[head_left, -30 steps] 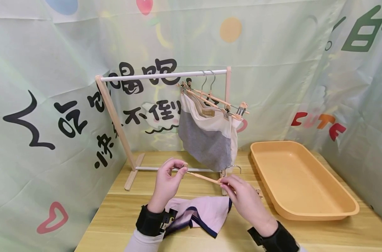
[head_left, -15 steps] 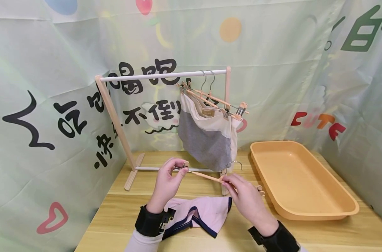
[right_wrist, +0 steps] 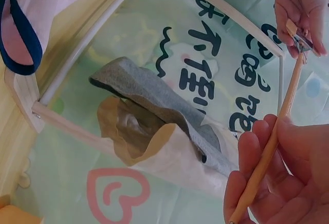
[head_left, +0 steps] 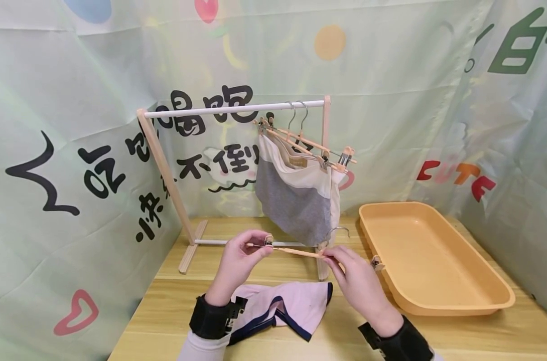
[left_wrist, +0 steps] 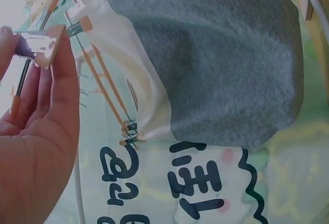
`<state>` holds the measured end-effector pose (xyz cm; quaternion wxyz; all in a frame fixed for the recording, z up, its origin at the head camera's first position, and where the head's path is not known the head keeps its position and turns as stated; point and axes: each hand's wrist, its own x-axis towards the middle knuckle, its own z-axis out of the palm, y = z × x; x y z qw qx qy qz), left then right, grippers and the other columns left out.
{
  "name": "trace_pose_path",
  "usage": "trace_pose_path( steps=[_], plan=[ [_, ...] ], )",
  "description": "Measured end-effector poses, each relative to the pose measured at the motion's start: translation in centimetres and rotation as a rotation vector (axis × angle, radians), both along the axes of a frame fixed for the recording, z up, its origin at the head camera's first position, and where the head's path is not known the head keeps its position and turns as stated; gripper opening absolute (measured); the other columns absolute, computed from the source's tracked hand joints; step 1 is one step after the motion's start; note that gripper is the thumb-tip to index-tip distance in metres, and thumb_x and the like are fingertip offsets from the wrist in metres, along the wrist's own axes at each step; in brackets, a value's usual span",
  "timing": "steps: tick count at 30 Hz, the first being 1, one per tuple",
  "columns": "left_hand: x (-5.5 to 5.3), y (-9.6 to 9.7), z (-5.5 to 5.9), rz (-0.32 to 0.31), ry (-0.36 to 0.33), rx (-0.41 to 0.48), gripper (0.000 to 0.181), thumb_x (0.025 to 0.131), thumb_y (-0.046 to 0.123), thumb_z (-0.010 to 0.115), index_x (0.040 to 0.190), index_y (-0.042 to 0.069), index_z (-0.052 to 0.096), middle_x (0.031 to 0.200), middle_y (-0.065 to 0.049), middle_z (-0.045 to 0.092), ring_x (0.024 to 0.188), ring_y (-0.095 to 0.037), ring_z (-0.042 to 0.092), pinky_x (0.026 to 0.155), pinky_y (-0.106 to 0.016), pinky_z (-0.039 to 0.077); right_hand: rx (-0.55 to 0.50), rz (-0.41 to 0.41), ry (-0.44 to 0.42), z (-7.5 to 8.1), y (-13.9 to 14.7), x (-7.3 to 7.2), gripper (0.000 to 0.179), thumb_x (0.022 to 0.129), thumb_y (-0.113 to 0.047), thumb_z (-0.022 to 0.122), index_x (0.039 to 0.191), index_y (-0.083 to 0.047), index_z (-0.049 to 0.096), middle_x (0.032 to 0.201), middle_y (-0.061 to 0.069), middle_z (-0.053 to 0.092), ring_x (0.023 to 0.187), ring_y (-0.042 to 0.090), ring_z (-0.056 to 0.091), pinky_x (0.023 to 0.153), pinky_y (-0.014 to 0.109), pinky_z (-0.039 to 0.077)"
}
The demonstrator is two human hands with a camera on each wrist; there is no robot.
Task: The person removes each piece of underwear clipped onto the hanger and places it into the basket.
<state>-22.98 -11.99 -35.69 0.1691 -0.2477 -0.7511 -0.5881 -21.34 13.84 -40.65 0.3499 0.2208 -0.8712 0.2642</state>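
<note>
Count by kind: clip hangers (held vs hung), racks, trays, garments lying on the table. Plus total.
Held clip hanger: 1
Hung clip hangers: 2
Wooden rack: 1
Orange-yellow tray: 1
Pink garment lying on the table: 1
Total: 6

Left hand [head_left: 238,258] pinches hanger [head_left: 300,252] near left end; right hand [head_left: 357,278], fingers [right_wrist: 249,154] curled, grips near middle; forearms [head_left: 204,346] angled inward.
</note>
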Motion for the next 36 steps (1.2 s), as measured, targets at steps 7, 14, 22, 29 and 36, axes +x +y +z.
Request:
trace_pose_path(
  steps=[7,14,22,29,36],
  plan=[
    [0.1,0.3,-0.1,-0.003,-0.039,-0.016,0.027,0.076,-0.001,0.075,0.101,-0.005,0.068,0.093,-0.024,0.07,0.08,-0.017,0.067,0.071,-0.032,0.06,0.011,-0.005,0.007,0.4,0.8,-0.1,0.011,0.086,-0.014,0.068,0.097,-0.015,0.068,0.092,-0.001,0.068,0.087,0.014,0.062,0.072,0.04,0.056],
    [-0.4,0.4,-0.9,0.006,-0.046,-0.034,0.026,0.077,-0.002,0.074,0.102,-0.004,0.067,0.092,-0.024,0.07,0.081,-0.019,0.066,0.072,-0.038,0.06,0.016,-0.012,0.014,0.6,1.1,-0.1,0.01,0.087,-0.017,0.067,0.097,-0.016,0.069,0.091,-0.002,0.067,0.087,0.013,0.061,0.072,0.039,0.056],
    [-1.5,0.2,-2.5,-0.023,-0.029,-0.009,0.028,0.077,0.006,0.076,0.103,0.001,0.067,0.092,-0.02,0.069,0.083,-0.017,0.065,0.071,-0.038,0.06,0.011,0.002,0.05,0.5,1.2,-0.3,0.011,0.085,-0.014,0.069,0.096,-0.014,0.069,0.088,-0.002,0.067,0.083,0.013,0.061,0.068,0.039,0.054],
    [-1.1,0.3,-2.0,-0.004,-0.053,-0.007,0.03,0.077,0.007,0.076,0.105,0.004,0.068,0.09,-0.017,0.07,0.081,-0.016,0.065,0.069,-0.032,0.06,0.022,0.011,0.042,0.5,1.0,-0.1,0.011,0.086,-0.015,0.068,0.096,-0.014,0.069,0.088,-0.003,0.065,0.084,0.013,0.06,0.069,0.039,0.053],
    [1.1,1.0,0.5,0.034,-0.016,-0.067,0.023,0.079,0.0,0.072,0.101,-0.005,0.066,0.091,-0.021,0.069,0.082,-0.019,0.064,0.069,-0.04,0.059,0.023,0.013,0.04,0.6,1.0,-0.1,0.01,0.087,-0.016,0.067,0.097,-0.015,0.069,0.088,-0.003,0.066,0.084,0.014,0.06,0.071,0.04,0.053]
  ],
)
